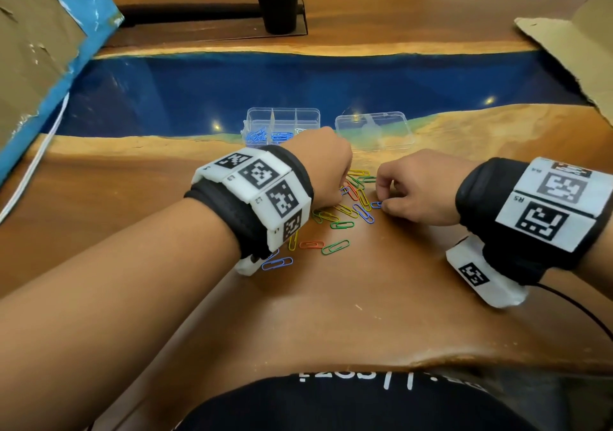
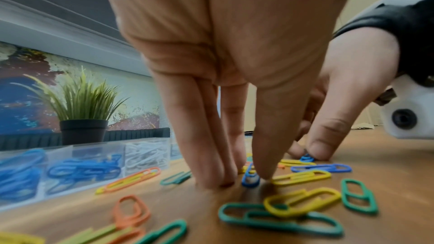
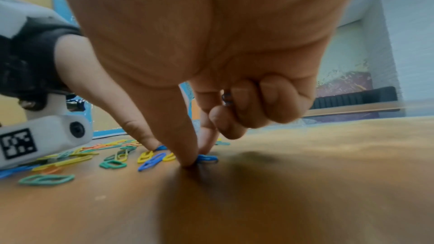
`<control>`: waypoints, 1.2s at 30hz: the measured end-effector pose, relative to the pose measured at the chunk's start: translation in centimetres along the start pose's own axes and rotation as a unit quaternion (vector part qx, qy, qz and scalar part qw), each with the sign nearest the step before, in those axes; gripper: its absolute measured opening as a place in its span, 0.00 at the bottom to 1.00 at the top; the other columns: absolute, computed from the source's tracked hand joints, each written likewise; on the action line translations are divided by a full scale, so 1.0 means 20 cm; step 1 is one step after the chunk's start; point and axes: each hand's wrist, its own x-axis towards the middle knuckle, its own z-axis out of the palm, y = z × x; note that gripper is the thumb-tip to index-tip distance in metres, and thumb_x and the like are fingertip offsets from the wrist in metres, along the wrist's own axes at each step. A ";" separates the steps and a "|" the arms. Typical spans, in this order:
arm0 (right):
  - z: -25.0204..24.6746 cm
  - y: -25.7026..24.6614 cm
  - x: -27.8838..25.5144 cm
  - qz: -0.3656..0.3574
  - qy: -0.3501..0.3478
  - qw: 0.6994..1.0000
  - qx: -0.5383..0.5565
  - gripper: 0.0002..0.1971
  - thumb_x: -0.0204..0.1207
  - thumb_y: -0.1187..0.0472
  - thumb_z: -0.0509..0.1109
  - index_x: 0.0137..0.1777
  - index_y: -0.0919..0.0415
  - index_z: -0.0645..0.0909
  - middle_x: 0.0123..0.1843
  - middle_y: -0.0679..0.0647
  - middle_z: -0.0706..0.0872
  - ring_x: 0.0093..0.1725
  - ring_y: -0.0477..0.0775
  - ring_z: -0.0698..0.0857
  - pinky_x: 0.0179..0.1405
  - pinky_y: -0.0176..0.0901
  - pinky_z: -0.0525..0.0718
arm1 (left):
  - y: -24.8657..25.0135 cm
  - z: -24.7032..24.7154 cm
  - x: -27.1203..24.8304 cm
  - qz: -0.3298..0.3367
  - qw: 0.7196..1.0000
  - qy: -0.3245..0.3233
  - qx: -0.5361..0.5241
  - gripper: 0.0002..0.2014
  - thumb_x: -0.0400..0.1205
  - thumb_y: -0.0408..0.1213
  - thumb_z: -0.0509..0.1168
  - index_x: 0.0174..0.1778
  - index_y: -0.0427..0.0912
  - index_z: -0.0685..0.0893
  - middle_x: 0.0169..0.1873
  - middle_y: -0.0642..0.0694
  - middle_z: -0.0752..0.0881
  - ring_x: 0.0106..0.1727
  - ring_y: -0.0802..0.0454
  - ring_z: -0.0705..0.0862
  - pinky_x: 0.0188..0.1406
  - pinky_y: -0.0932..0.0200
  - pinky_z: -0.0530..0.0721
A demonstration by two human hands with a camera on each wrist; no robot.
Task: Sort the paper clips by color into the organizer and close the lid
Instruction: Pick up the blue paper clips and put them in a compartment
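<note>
Mostly glossy wood table (image 1: 331, 314) w/ a blue resin strip across the upper frame; potted plant (image 1: 278, 2) at top centre, cardboard at both upper corners. Thin wire clips (image 1: 335, 215), red/yellow/green/blue, lie scattered mid-frame. Clear plastic organizer (image 1: 282, 125) sits just above them, blue clips in its left cells, white ones beside; lid (image 1: 374, 132) lies open to its right. Left hand (image 1: 326, 165) pinches a blue clip (image 2: 250, 178) against the wood. Right hand (image 1: 414, 186) pinches another blue clip (image 3: 206, 158), other fingers curled. Bare wood fills the lower frame.
</note>
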 end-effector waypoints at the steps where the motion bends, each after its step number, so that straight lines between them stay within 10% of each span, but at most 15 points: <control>1: 0.00 0.00 0.00 0.002 -0.003 1.000 0.002 0.03 0.76 0.58 0.65 0.41 0.49 0.76 0.32 0.42 0.75 0.40 0.51 0.76 0.30 0.33 0.69 | 0.01 0.00 0.00 -0.002 1.000 0.001 0.007 0.08 0.77 0.38 0.64 0.46 0.40 0.86 0.46 0.42 0.87 0.51 0.42 0.85 0.44 0.55 0.80; 18: -0.02 -0.01 0.01 0.005 0.007 1.000 -0.013 0.05 0.77 0.53 0.67 0.42 0.51 0.78 0.33 0.44 0.76 0.44 0.53 0.78 0.29 0.35 0.69 | -0.02 -0.07 -0.08 -0.025 0.992 0.013 -0.124 0.08 0.71 0.37 0.69 0.29 0.46 0.78 0.25 0.53 0.80 0.28 0.58 0.77 0.28 0.62 0.76; 27: -0.02 -0.01 0.00 -0.011 -0.042 0.998 -0.043 0.08 0.77 0.54 0.63 0.38 0.53 0.76 0.33 0.45 0.78 0.38 0.52 0.77 0.36 0.41 0.72 | -0.22 0.02 -0.35 -0.056 0.939 -0.059 -0.335 0.13 0.79 0.25 0.63 0.52 0.47 0.82 0.33 0.43 0.86 0.34 0.44 0.86 0.42 0.54 0.86; 30: -0.03 0.00 0.02 0.004 -0.045 0.993 0.111 0.13 0.79 0.57 0.60 0.32 0.57 0.73 0.30 0.51 0.77 0.30 0.51 0.73 0.31 0.42 0.72 | -0.25 0.06 -0.43 -0.095 0.939 -0.097 -0.317 0.12 0.80 0.27 0.56 0.39 0.48 0.79 0.32 0.46 0.83 0.33 0.48 0.84 0.39 0.51 0.87; 33: -0.03 -0.01 0.03 0.037 -0.055 0.909 0.411 0.14 0.78 0.70 0.54 0.29 0.61 0.68 0.28 0.58 0.73 0.21 0.51 0.68 0.19 0.37 0.66 | -0.24 0.08 -0.47 -0.082 0.963 -0.098 -0.236 0.06 0.80 0.35 0.57 0.38 0.47 0.76 0.27 0.53 0.76 0.29 0.57 0.74 0.33 0.60 0.74; 36: -0.01 0.00 0.06 0.041 -0.047 0.895 0.442 0.15 0.77 0.72 0.53 0.30 0.58 0.67 0.27 0.55 0.72 0.19 0.48 0.66 0.19 0.34 0.61 | -0.22 0.09 -0.49 -0.055 0.980 -0.095 -0.165 0.02 0.77 0.43 0.63 0.40 0.50 0.77 0.26 0.53 0.75 0.28 0.59 0.73 0.31 0.63 0.71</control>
